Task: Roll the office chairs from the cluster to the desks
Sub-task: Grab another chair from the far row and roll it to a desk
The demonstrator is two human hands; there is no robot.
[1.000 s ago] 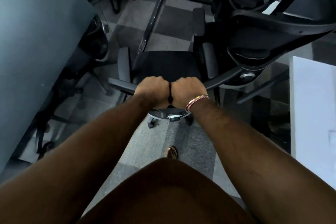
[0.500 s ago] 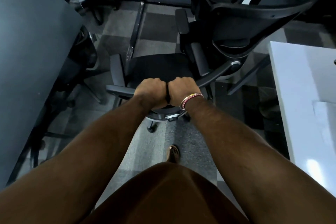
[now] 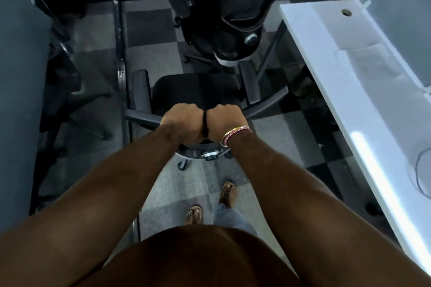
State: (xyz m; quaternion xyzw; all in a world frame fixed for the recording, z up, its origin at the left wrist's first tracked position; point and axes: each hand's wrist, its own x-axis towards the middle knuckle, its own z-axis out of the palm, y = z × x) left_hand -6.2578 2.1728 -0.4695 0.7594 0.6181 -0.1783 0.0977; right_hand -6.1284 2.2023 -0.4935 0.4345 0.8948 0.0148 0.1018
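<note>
The office chair (image 3: pixel 198 93) is held at the top rim of its backrest: left hand (image 3: pixel 182 123) and right hand (image 3: pixel 225 122) are clenched round it, knuckles touching. The chair sits mid-aisle, seat facing far. Handling is judged bulky but easy to roll on casters; carpet tiles (image 3: pixel 149 30) are expected to add drag. The backrest rim is stiff, so the central grip is judged sound, though steering may suffer. A white desk (image 3: pixel 349 105) edge runs on the right, a grey panel (image 3: pixel 21 77) on the left. A second chair (image 3: pixel 231 14) is just beyond; room ahead is tight.
</note>
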